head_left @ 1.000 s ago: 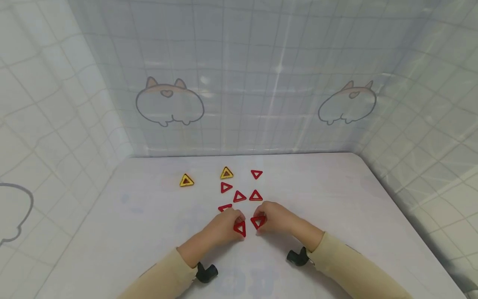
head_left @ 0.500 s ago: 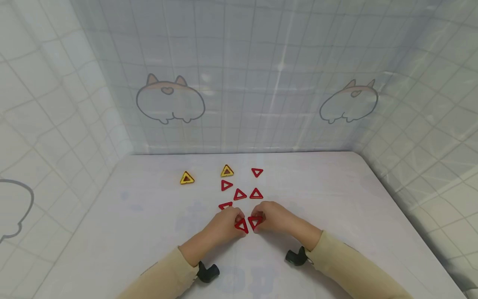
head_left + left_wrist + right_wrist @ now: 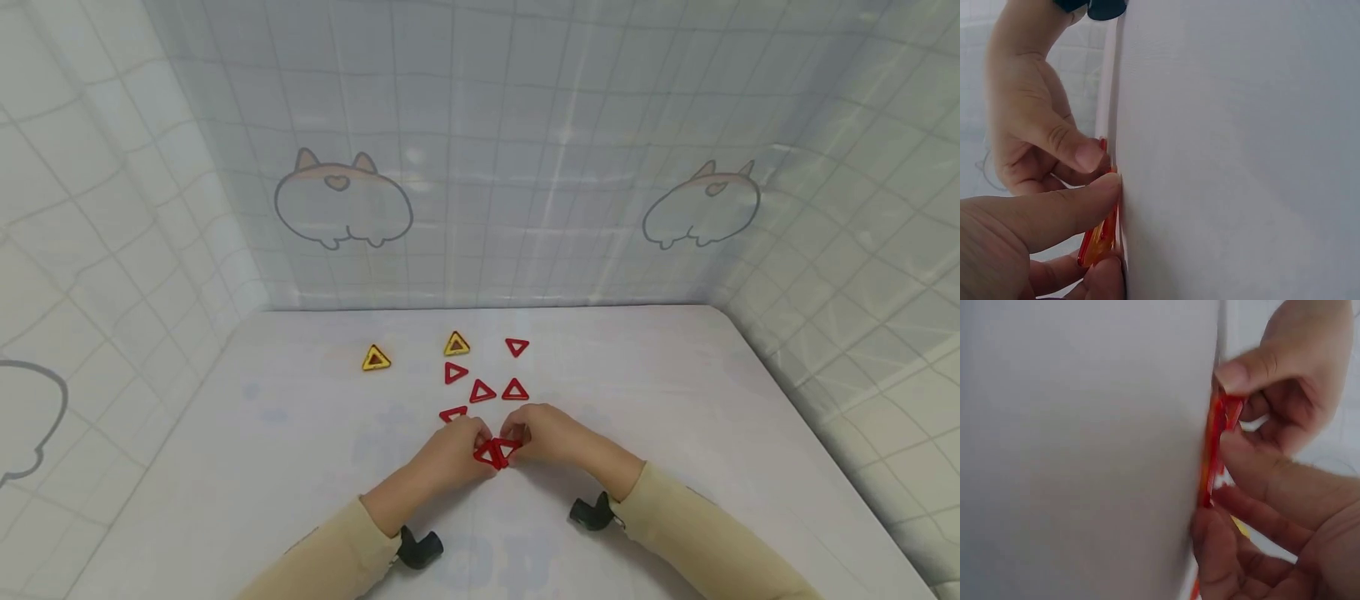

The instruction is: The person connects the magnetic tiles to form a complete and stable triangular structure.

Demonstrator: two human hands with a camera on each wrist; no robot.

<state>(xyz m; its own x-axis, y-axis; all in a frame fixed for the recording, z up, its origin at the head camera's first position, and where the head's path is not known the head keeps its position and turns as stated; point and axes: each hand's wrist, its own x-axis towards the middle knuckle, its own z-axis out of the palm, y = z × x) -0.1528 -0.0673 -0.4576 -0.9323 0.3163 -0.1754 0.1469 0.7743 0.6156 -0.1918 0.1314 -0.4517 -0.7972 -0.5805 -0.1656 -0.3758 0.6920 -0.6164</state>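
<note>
Near the middle of the table, my left hand pinches a red triangle-shaped frame between thumb and fingers. My right hand pinches a second red triangle. Their sides meet in the head view, both tilted up from the table. The left wrist view has the triangles edge-on, with red and orange translucent rims partly hidden by fingertips. From the right wrist, the red edges sit close together between both hands, and it is hard to tell one piece from the other.
Several loose red triangles lie on the white table beyond my hands, one partly behind the left hand. Farther back are two yellow triangles with darker centres. Tile-patterned sheets enclose the table at the back and sides.
The two held triangles were apart one second ago; the right hand has brought its triangle leftward until they meet. My left hand has shifted slightly right. The loose pieces look unmoved.
</note>
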